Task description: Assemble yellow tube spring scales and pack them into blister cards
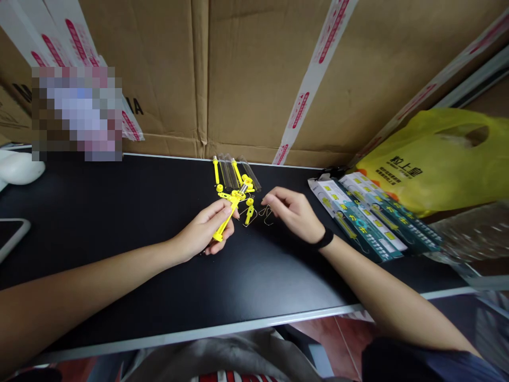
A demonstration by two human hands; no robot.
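My left hand (212,225) is closed around yellow plastic rod parts (225,223), which slant up to the right and show a bit of silver metal near the top. Just right of them, my right hand (296,212), with a black band at its wrist, has its thumb and fingers pinched at a thin bent wire hook (265,213). Between the hands lies a small yellow plastic piece (249,213) with wire hooks around it. Behind the left hand are clear plastic tubes (227,172) and a yellow rod with a metal end (216,171).
Printed boxes (358,215) lie on the black table (159,297) at the right, beside a yellow plastic bag (433,159) and a clear plastic container (469,236). Large cardboard (246,79) stands along the back edge. A white object (22,168) and a phone-like device (11,236) are at the left.
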